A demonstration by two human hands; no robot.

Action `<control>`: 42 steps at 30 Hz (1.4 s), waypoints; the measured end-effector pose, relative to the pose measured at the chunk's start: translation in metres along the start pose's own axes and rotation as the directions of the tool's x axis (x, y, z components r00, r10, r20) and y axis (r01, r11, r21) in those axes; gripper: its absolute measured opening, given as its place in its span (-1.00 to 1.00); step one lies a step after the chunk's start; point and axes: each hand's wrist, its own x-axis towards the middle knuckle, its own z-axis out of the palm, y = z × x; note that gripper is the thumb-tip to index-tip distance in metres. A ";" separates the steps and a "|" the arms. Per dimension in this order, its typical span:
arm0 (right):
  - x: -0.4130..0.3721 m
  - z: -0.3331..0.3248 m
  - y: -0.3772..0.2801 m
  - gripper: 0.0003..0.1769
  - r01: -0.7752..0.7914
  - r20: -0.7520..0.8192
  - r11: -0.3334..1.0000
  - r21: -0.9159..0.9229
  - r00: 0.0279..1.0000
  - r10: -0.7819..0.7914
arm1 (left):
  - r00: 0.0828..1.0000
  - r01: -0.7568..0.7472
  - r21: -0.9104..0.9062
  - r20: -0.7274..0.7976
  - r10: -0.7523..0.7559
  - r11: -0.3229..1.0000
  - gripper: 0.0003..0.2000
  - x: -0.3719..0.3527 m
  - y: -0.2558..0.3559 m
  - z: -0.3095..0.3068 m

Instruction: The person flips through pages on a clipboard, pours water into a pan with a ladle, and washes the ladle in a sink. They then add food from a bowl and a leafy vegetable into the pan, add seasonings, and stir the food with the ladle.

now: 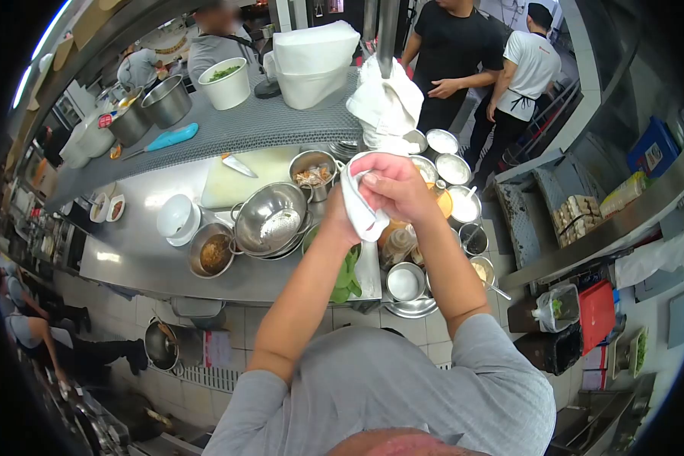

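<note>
A white cloth (pixel 355 204) is bunched between my two hands, above the front right part of the steel counter. My left hand (pixel 342 213) is closed on the cloth from the left side, its fingers largely hidden behind it. From the right, my right hand (pixel 391 185) presses on the same cloth, thumb and fingers bent inward. Just left of the hands are a steel colander (pixel 270 220) and a pot with food scraps (pixel 312 171). Green leaves (pixel 347 277) lie below my left wrist.
A knife (pixel 239 166) lies on a cutting board (pixel 281 163). A pan of brown food (pixel 215 251) and white bowls (pixel 177 219) stand left. Containers, including a steel pot (pixel 406 282), crowd the right. Another white cloth (pixel 385 99) hangs ahead. Several people stand beyond the counter and at left.
</note>
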 end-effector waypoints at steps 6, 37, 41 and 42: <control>0.018 0.012 0.018 -0.64 0.168 -0.541 0.679 -0.715 0.483 -0.688 | 0.987 -0.071 0.459 -0.095 0.128 0.886 -0.58 -0.013 -0.025 0.065; -0.029 0.029 0.063 -0.25 -0.013 -0.206 0.415 -0.910 0.882 -0.423 | 0.982 0.156 0.157 -0.130 -0.136 0.975 -0.23 -0.008 0.007 -0.004; -0.030 0.013 0.084 -0.34 0.130 0.076 0.054 -0.990 0.818 -0.571 | 0.994 0.080 0.229 -0.086 -0.062 0.970 -0.39 -0.028 -0.007 0.001; -0.030 0.013 0.078 -0.29 0.118 0.068 0.059 -0.991 0.839 -0.540 | 0.994 0.086 0.291 -0.090 -0.062 0.953 -0.40 -0.041 -0.006 -0.008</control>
